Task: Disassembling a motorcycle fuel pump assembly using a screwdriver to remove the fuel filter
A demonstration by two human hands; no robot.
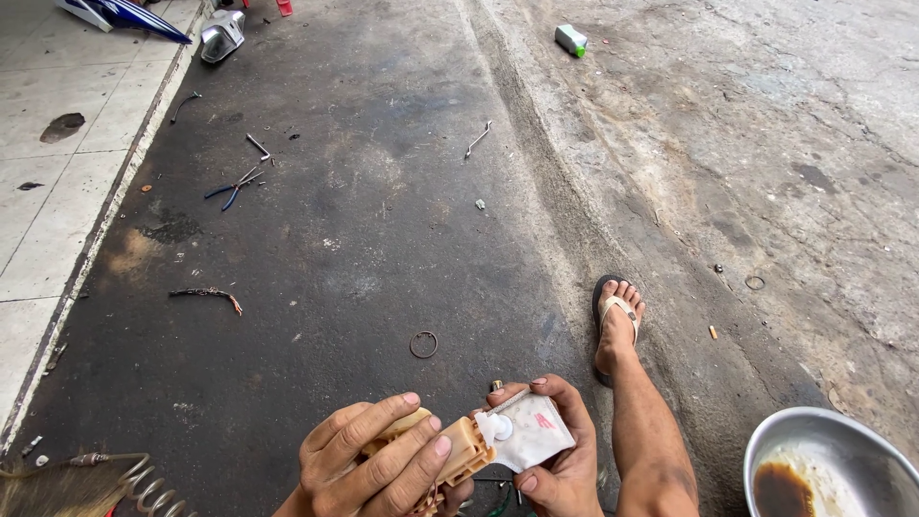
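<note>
Low in the head view, my left hand (369, 460) is wrapped around a tan plastic pump-like part (458, 457). My right hand (560, 460) pinches the flat white filter pad (528, 433) fixed to that part's end; the pad carries a small red mark. Both hands hold the piece together above the dark, oily concrete. Its lower side is hidden by my fingers.
My sandalled foot (616, 321) rests to the right. A metal bowl (814, 431) with brown liquid sits at bottom right. A ring (423, 344), blue-handled pliers (232, 188), a bent rod (478, 139), a coiled spring (144, 486) and a green-white bottle (571, 39) lie about. Pale tiles (57, 191) border the left.
</note>
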